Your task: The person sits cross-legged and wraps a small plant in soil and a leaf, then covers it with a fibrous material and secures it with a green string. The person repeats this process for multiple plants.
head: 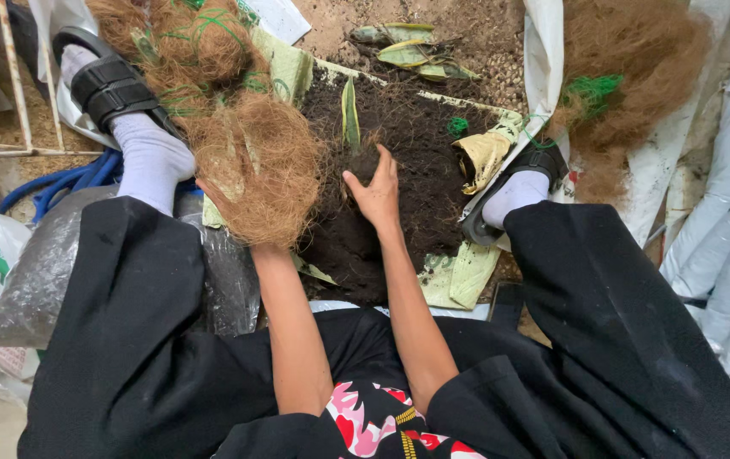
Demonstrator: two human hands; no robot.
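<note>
Ground: bare dirt floor where I sit, legs in black trousers spread to either side, a heap of dark loose potting soil piled on a pale green woven sack between my feet.
Left hand: my left hand holds up a thick wad of brown coconut fibre; the fibre hides my fingers, so I cannot tell how they lie.
Right hand: my right hand rests on the soil, fingers pressed together and cupped around a small soil ball at the base of a striped green-and-yellow plant shoot.
Progress: as I judge it, the shoot stands rooted in its soil ball, but the ball is bare; wrapping it in fibre is not yet done.
Around: more coconut fibre tangled with thin green string lies beside my left foot; another fibre mound sits at far right.
Obstacles: cut yellowing leaves lie beyond the heap; a crumpled yellow-brown glove lies on the soil near my right foot.
</note>
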